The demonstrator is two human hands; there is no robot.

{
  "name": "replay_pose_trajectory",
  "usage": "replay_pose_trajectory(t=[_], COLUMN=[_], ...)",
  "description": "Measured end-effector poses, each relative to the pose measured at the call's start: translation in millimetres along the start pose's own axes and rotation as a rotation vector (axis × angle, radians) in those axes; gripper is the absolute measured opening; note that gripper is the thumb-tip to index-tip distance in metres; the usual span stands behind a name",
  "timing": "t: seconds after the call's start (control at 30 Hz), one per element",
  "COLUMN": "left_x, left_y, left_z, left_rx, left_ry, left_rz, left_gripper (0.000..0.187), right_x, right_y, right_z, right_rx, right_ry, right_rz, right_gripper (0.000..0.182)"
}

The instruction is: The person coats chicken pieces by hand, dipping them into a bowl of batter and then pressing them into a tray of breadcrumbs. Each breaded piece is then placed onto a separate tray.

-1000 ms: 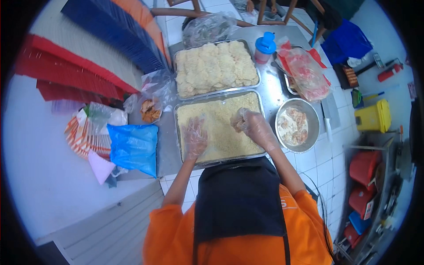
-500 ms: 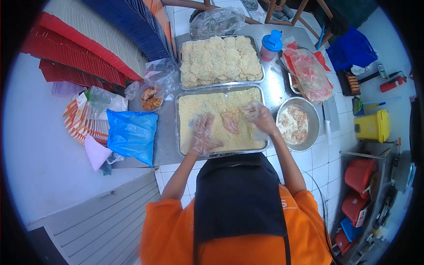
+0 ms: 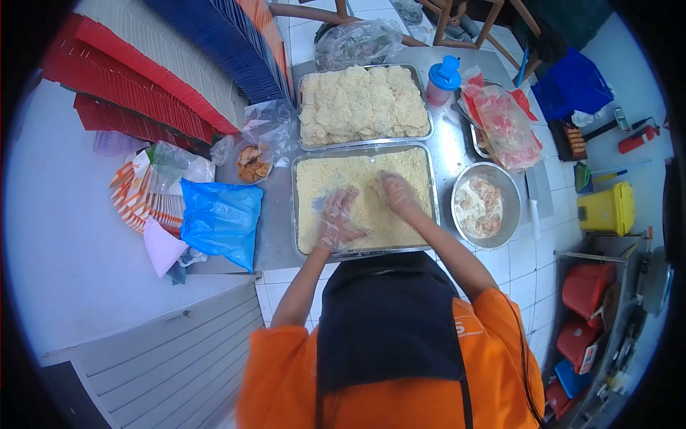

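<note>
Both my hands wear clear plastic gloves and are in a metal tray (image 3: pixel 294 214) of pale breadcrumbs (image 3: pixel 382 232). On the left side of the crumbs rests my left hand (image 3: pixel 341 217), its fingers spread and nothing in them. My right hand (image 3: pixel 397 194) is right of centre, knuckles up and fingers curled down into the crumbs; what they close on is hidden. No bare surface of the raw chicken piece shows between the hands; crumbs or the right hand hide it. Behind stands a second tray (image 3: pixel 432 132) heaped with crumbed pieces (image 3: pixel 363 106).
Right of the crumb tray is a metal bowl (image 3: pixel 516 204) of raw chicken in pale liquid (image 3: pixel 480 207). A knife (image 3: pixel 534 218) lies beyond it. A blue-lidded cup (image 3: pixel 443 80) stands behind. At left are a blue plastic bag (image 3: pixel 221 222), a bag of fried pieces (image 3: pixel 253 164) and stacked folded cartons (image 3: pixel 150 64).
My right hand has moved left and down into the crumbs, where the raw chicken piece was visible. That piece no longer shows. My left hand stays in about the same place.
</note>
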State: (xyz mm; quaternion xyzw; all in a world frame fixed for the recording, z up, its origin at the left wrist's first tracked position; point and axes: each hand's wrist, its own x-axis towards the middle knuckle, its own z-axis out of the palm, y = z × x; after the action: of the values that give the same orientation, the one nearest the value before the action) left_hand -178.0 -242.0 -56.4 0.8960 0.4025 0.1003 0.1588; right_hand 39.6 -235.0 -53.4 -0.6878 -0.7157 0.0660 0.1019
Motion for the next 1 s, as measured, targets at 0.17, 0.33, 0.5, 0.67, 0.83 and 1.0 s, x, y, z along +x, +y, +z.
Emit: replay_pose_trajectory(t=[0.17, 0.33, 0.5, 0.67, 0.83, 1.0], left_x=[0.8, -0.1, -1.4, 1.0, 6.2, 15.0], left_y=[-1.1, -2.9, -12.3, -7.1, 6.4, 13.8], left_z=[-0.7, 4.9, 18.9, 14.8, 25.7, 41.6], left_rx=[-0.010, -0.002, 0.002, 0.065, -0.036, -0.055], left_ry=[-0.007, -0.012, 0.008, -0.004, 0.127, 0.157], left_rz=[0.003, -0.019, 0.013, 0.002, -0.063, -0.201], left_gripper=[0.117, 0.115, 0.115, 0.119, 0.118, 0.097], right_x=[7.0, 1.3, 9.3, 28.7, -9.7, -94.7], right_y=[43.0, 63.0, 49.2, 87.6, 113.8, 192.8], right_z=[-55.0, -49.3, -34.5, -9.7, -112.1, -105.7], right_rx=[0.924, 1.372, 1.306, 0.998, 1.359, 1.414], right_ry=[-0.357, -0.432, -0.554, -0.051, -0.188, 0.099], right_rz=[0.044, -0.005, 0.078, 0.056, 0.244, 0.434], right_gripper=[0.014, 0.015, 0.015, 0.012, 0.022, 0.034])
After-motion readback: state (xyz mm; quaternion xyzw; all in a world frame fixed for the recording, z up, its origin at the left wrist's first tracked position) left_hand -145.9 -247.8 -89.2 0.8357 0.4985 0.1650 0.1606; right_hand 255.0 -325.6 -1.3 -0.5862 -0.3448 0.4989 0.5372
